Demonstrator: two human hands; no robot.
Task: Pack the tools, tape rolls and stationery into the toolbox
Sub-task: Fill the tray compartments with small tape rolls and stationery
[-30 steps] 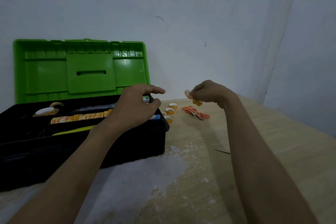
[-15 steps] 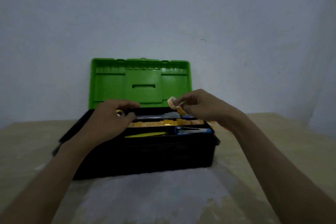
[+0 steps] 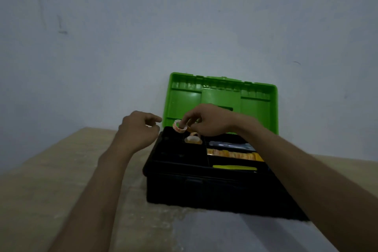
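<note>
Green lid (image 3: 184,104) stands upright behind the black toolbox (image 3: 204,188) on the table (image 3: 51,170). The right hand (image 3: 210,122) pinches a small tape roll (image 3: 179,126) in its fingertips over the toolbox's eleven o'clock compartment, just above a second roll (image 3: 193,139) lying there. At nine o'clock of the held roll the left hand (image 3: 138,131) hovers beside the toolbox, fingers loosely curled and holding nothing, while an orange strip (image 3: 233,154) and a yellow-green tool (image 3: 235,168) lie in slots toward three o'clock.

We have carried the small orange-printed tape roll (image 3: 179,126) in our right hand (image 3: 208,122) over the black plastic toolbox's (image 3: 204,186) left rear compartment; our left hand (image 3: 139,131) has drawn off leftward.
</note>
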